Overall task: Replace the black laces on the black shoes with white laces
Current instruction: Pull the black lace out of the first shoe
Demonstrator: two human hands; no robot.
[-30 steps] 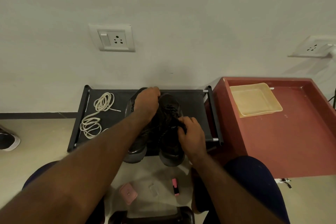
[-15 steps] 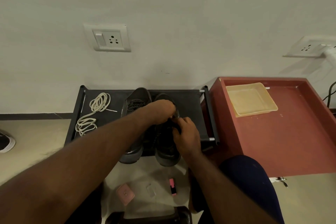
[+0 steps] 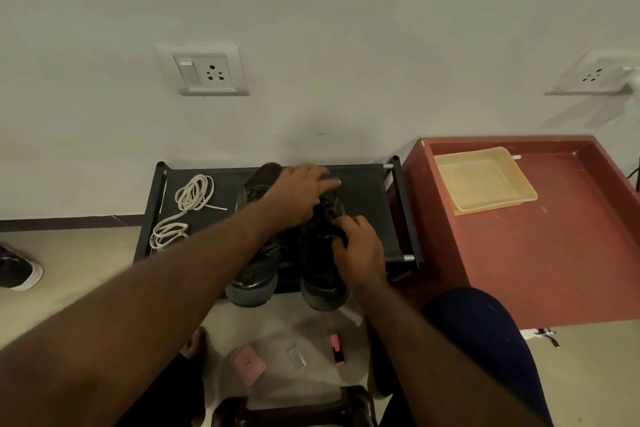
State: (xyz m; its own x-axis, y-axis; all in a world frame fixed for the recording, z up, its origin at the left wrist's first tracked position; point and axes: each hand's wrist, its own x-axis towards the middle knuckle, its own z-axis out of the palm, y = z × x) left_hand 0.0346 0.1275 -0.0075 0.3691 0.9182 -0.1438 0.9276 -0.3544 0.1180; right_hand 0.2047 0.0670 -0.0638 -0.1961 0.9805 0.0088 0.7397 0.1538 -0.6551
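The red table [image 3: 554, 253] sits to my right beside the low black rack [image 3: 367, 211], where the two black shoes [image 3: 256, 267] stand side by side, toes toward me and hanging over the front edge. My left hand [image 3: 298, 194] reaches across the top of the right-hand shoe [image 3: 322, 274] with fingers loosely spread, gripping nothing I can make out, while my right hand [image 3: 360, 250] pinches the black laces [image 3: 329, 215] at its tongue. The white laces [image 3: 187, 208] lie coiled on the rack's left end, well apart from the shoes.

Matt cloth shoes [image 3: 256, 253], glossy plastic tray [image 3: 485, 187].
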